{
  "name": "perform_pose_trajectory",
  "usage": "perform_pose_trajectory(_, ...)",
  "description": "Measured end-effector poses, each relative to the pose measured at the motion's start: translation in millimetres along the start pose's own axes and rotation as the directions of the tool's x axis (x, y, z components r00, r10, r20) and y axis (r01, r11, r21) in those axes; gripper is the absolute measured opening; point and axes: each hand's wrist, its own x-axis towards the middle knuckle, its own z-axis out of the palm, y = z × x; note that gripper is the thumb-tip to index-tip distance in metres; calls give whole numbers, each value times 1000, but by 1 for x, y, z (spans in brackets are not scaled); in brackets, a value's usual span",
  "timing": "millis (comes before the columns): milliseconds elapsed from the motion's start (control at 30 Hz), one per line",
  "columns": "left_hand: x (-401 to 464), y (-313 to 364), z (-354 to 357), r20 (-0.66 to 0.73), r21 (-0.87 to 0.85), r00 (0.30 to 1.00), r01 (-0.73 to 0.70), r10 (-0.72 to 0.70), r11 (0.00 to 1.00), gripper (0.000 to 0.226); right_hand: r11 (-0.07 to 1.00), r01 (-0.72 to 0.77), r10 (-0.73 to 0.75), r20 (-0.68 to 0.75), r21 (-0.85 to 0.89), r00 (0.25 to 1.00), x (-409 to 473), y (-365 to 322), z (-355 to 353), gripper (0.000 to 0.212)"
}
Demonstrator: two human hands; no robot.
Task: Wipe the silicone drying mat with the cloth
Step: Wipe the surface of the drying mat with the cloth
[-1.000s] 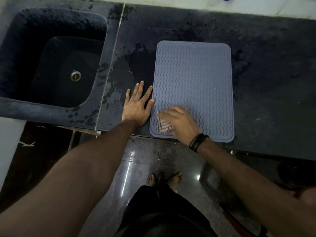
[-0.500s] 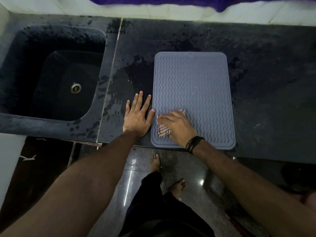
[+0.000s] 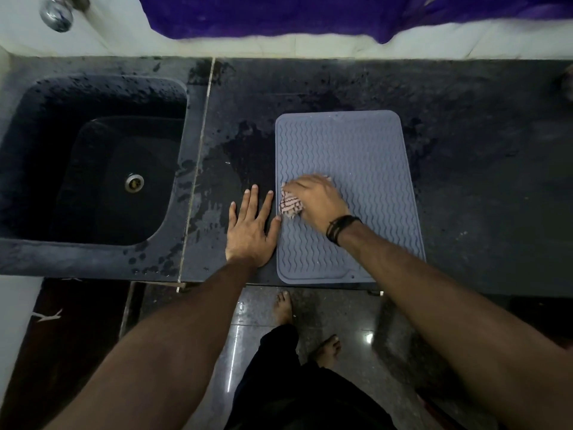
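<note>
A grey silicone drying mat (image 3: 356, 150) with wavy ridges lies flat on the dark counter, its near edge at the counter's front. My right hand (image 3: 316, 198) is on the mat's left middle part and holds a bunched striped cloth (image 3: 290, 206) against it. Most of the cloth is hidden under the hand. My left hand (image 3: 251, 228) lies flat on the counter just left of the mat, fingers spread, thumb touching the mat's left edge.
A dark sink (image 3: 93, 169) with a metal drain (image 3: 134, 182) sits to the left. The counter (image 3: 480, 181) is wet and spotted around the mat. A purple cloth (image 3: 310, 13) hangs on the back wall. A tap (image 3: 57, 12) is at top left. Bare feet stand below.
My right hand has slid the cloth away from me, from the mat's near left corner towards its middle. The left hand stays flat beside the mat. The camera view has tilted up.
</note>
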Motion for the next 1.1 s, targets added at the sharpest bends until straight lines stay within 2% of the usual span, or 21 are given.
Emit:
perform_pose_trajectory(200, 1, 1, -1, 2, 6, 1000, -1, 1, 1000, 64, 1000, -6, 7, -6, 15, 1000, -24, -5, 15, 62)
perform_pose_trajectory(400, -1, 0, 0, 9, 5, 1000, 1, -1, 1000, 63, 999, 44, -45, 111, 15, 993, -36, -8, 8, 58)
perform_pose_trajectory(567, 0, 1, 1, 16, 2, 1000, 4, -4, 1000, 64, 998, -49, 50, -18, 27, 999, 1, -3, -7, 56)
perform_pose_trajectory(733, 1, 1, -1, 30, 13, 999, 11, -12, 1000, 64, 996, -85, 86, 53, -18, 995, 25, -13, -7, 37)
perform_pose_trajectory(900, 2, 2, -3, 48, 32, 999, 1, -3, 999, 63, 997, -73, 71, 63, 28, 995, 10, -12, -3, 42)
perform_pose_trajectory(1100, 31, -3, -8, 50, -21, 995, -80, 81, 997, 63, 998, -48, 39, 173, 43, 984, -2, -10, -5, 48)
